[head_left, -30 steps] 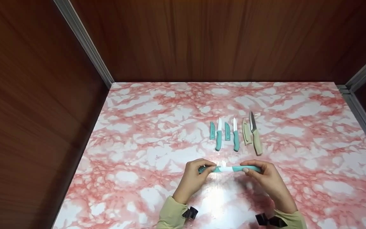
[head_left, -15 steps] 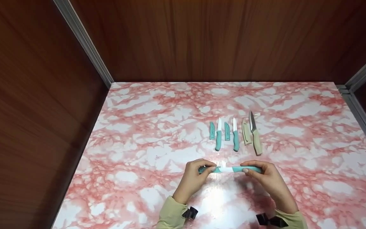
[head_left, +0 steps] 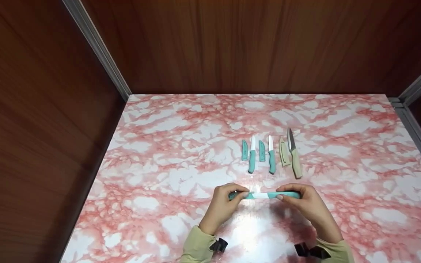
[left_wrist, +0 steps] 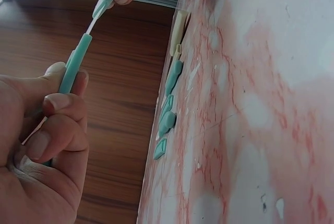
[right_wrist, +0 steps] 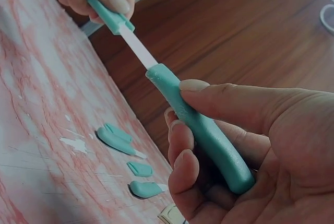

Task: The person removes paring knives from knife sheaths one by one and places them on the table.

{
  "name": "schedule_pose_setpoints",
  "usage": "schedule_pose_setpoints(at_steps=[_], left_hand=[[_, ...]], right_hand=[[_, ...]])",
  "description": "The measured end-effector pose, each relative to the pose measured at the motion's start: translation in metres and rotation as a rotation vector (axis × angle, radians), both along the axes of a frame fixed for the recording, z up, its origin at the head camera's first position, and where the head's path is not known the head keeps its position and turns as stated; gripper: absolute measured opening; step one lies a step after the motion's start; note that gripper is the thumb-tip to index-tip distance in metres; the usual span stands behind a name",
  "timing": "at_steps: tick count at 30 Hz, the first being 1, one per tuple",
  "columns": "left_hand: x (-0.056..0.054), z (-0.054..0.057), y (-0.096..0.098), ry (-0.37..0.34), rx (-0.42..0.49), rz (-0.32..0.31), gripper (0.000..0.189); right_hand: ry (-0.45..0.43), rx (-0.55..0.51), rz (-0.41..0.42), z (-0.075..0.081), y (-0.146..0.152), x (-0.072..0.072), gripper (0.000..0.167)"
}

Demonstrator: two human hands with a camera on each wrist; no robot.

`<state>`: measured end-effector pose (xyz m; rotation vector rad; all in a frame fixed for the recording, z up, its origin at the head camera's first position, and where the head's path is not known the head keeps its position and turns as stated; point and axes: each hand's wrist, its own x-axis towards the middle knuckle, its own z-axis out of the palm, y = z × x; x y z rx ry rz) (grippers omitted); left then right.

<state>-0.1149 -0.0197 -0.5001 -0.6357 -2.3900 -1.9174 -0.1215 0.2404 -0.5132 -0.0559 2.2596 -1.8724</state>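
My right hand [head_left: 302, 199] grips the teal handle of a paring knife [right_wrist: 201, 125], its white blade pointing left. Between thumb and fingers my left hand [head_left: 225, 201] pinches a teal blade sheath [left_wrist: 76, 62]. The front of the blade is hidden inside the sheath, and a stretch of white blade shows between sheath and handle. Both are held above the table, in line with each other. Beyond the hands lie two more teal knives [head_left: 252, 160] [head_left: 272, 160] with bare white blades, each with a teal sheath [head_left: 245, 150] [head_left: 262, 151] at its left.
Right of the teal knives lie a beige sheath [head_left: 284, 153] and a larger beige-handled knife [head_left: 296, 164] with a bare metal blade. The table [head_left: 159, 153] has a red and white marbled top. Brown wood panels [head_left: 232, 47] stand behind it and at both sides.
Hands, knife and sheath stay almost in place. My right thumb has shifted slightly left along the knife handle.
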Motion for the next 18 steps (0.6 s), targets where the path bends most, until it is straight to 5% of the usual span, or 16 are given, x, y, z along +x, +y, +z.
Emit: schedule_pose_setpoints(at_steps=[18], left_hand=[[-0.0021,-0.0010,0.0005,0.031,0.002,0.009,0.010]], right_hand=[[0.045,-0.001,-0.051,-0.0004,-0.0014,0.0004,0.021]])
